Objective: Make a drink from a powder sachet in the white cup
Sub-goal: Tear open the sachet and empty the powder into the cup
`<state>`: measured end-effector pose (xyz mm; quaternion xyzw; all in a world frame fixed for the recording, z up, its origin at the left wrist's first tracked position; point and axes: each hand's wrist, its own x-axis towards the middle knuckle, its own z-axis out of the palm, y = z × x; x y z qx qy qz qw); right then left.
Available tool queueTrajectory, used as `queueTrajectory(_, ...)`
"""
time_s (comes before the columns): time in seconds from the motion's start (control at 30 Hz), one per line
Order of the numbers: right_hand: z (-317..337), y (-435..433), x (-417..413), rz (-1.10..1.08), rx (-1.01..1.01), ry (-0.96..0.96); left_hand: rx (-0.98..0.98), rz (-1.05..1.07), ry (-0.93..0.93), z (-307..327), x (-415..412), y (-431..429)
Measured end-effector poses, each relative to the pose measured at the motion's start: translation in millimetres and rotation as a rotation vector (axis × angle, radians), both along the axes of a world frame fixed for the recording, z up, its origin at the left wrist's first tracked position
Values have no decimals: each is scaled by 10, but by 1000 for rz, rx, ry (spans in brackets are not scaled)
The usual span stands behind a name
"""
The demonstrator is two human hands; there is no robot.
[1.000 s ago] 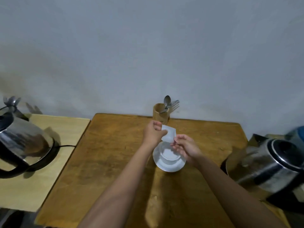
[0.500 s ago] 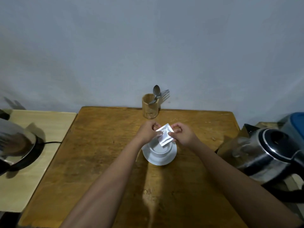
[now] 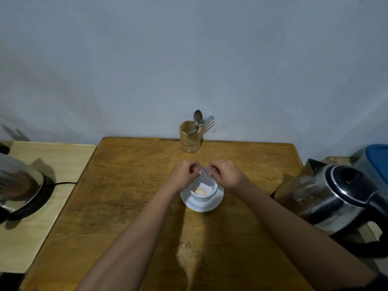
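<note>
The white cup [image 3: 206, 197] stands on a white saucer [image 3: 195, 204] in the middle of the wooden table [image 3: 130, 185]. A small heap of pale orange powder [image 3: 200, 191] lies in the cup's bottom. My left hand [image 3: 181, 175] and my right hand [image 3: 227, 175] both pinch the top corners of a pale sachet [image 3: 204, 176], which hangs tilted with its lower end over the cup's mouth. The hands sit just behind and above the cup, close together.
A wooden holder [image 3: 190, 137] with a spoon [image 3: 197, 118] and a fork stands at the table's far edge by the wall. A steel kettle [image 3: 333, 198] sits at the right, another kettle [image 3: 19, 185] on a pale side table at the left. A blue-lidded container [image 3: 375, 158] is far right.
The sachet has been tipped with its lower end down over the cup, and orange powder now lies inside the cup. Both hands have moved close together above the cup's far rim.
</note>
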<state>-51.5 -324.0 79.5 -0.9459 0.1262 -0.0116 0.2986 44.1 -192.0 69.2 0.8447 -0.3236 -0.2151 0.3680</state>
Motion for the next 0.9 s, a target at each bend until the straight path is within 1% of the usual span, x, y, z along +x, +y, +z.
queueTrajectory(0.17, 16, 19, 23, 38, -25, 56, 31, -52, -23, 43, -4, 41)
queueTrajectory(0.3, 2, 16, 34, -39, -14, 72, 14, 11, -20, 11, -14, 85)
queueTrajectory(0.43, -12, 46, 35, -85, -19, 92, 16, -6, -17, -9, -48, 81)
queueTrajectory(0.57, 25, 86, 47, -84, -54, 115, 6, -33, -93, 3, -62, 77)
queueTrajectory(0.73, 56, 97, 70, -111, -67, 157, -18, -30, -136, -24, -77, 87)
queueTrajectory(0.9, 67, 117, 81, -136, -68, 154, -29, -30, -100, -55, -71, 99)
